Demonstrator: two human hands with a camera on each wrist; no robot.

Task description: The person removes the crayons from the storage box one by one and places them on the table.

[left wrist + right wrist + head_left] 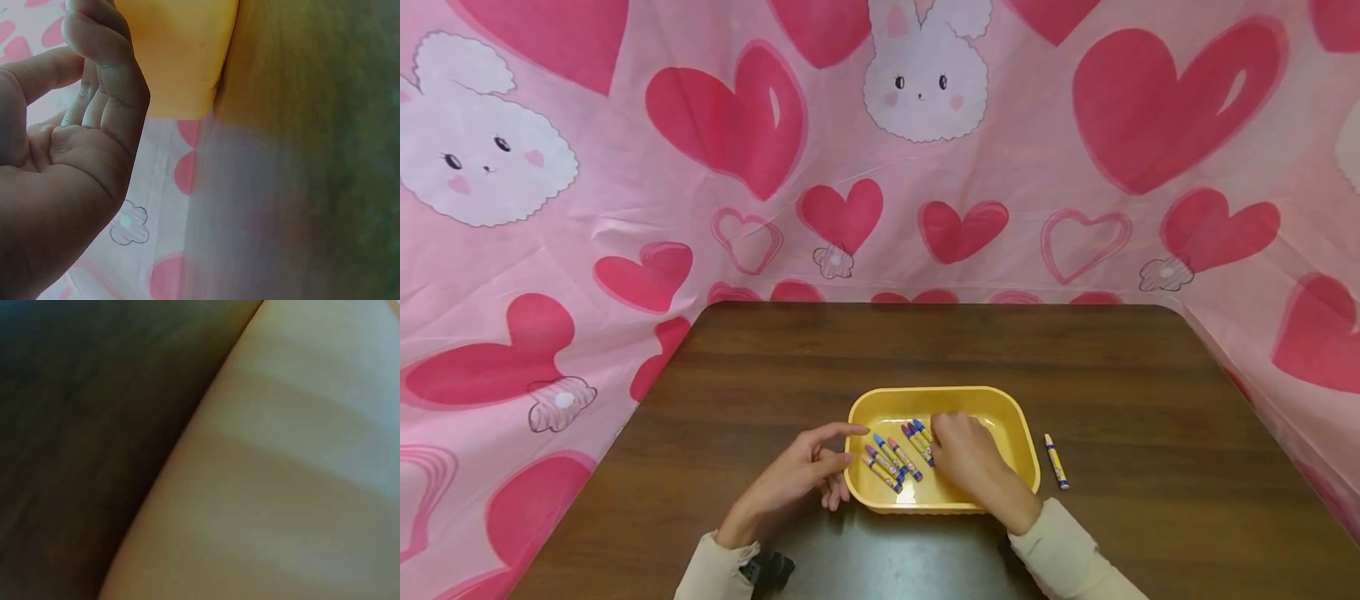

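Note:
My right hand (pixel 967 450) reaches down into the yellow tray (pixel 1031 454), fingers curled at a blue crayon (pixel 921 429). It holds this crayon near the lower end, though the fingertips are mostly hidden. Beside it in the tray lie several crayons in yellow wrappers, slanted roughly side by side, among them a pink crayon (pixel 904 459) and a purple crayon (pixel 880 460). At the tray's left rim is my left hand (pixel 805 465), fingers loosely bent and grasping nothing. In the left wrist view the left hand (pixel 81 144) shows its bent fingers close to the tray (pixel 181 69).
One orange-tipped crayon (pixel 1056 462) lies on the dark wooden table (pixel 760 367) just right of the tray. A pink cloth (pixel 1037 150) with hearts and rabbits hangs around the table's back and sides. The right wrist view shows mostly a blurred, pale sleeve-like surface (pixel 281 487).

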